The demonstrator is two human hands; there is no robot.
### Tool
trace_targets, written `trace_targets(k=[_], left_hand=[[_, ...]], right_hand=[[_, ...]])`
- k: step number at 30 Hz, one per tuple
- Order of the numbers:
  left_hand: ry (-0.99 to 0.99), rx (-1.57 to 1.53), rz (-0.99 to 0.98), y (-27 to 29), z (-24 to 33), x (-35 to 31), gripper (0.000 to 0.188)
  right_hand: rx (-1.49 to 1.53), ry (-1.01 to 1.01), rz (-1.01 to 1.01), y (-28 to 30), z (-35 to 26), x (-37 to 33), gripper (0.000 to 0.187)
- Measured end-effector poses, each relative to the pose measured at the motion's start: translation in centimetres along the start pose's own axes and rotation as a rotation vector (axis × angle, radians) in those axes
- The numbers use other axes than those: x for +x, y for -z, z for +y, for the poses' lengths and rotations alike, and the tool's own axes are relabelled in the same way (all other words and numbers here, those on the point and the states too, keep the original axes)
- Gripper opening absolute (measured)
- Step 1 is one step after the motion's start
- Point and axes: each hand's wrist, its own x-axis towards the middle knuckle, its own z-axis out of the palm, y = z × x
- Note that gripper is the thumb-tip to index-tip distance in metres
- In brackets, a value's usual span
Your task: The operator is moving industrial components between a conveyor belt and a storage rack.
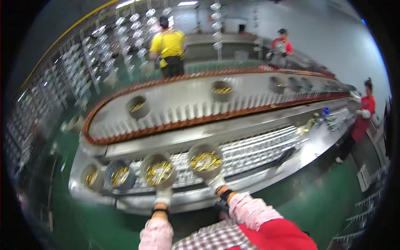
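Observation:
My left hand, in a white glove, is at the near side of a grey bucket. Small gold-coloured pieces lie inside it. To the right, my gloved right hand grips the lower near side of a second grey bucket, also with gold pieces in it. Both hands' fingers are partly hidden by the buckets and blurred. On the left of these stand a darker grey bucket and a beige one, with similar pieces.
Beneath the buckets runs a metal bench with rows of clear or silvery parts. Behind is a looped conveyor with an orange-brown edge, carrying more buckets. Three people stand farther off. Hanging racks of shiny parts fill the left.

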Motion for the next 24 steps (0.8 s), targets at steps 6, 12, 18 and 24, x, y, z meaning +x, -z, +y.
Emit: trace_targets(k=[6, 12, 18, 24], left_hand=[[0.616, -0.834, 0.795, -0.8, 8.0, -4.1, 0.045], [-0.069, -1.074, 0.512, -4.8, 13.2, 0.4, 0.042], [-0.05, -1.246, 0.424, -8.4, 16.7, 6.8, 0.031], [0.214, -0.014, 0.015, -3.8, 23.2, 3.7, 0.029]], right_hand=[[-0.216, 0.003, 0.022, 0.0, -2.7, 0.0, 0.029], [-0.052, 0.275, -0.2, 2.1, 1.1, 0.0, 0.028], [0.529, 0.241, -0.787, 19.6, 4.9, 3.1, 0.035], [0.823, -0.021, 0.139, 37.3, 22.4, 18.3, 0.021]])
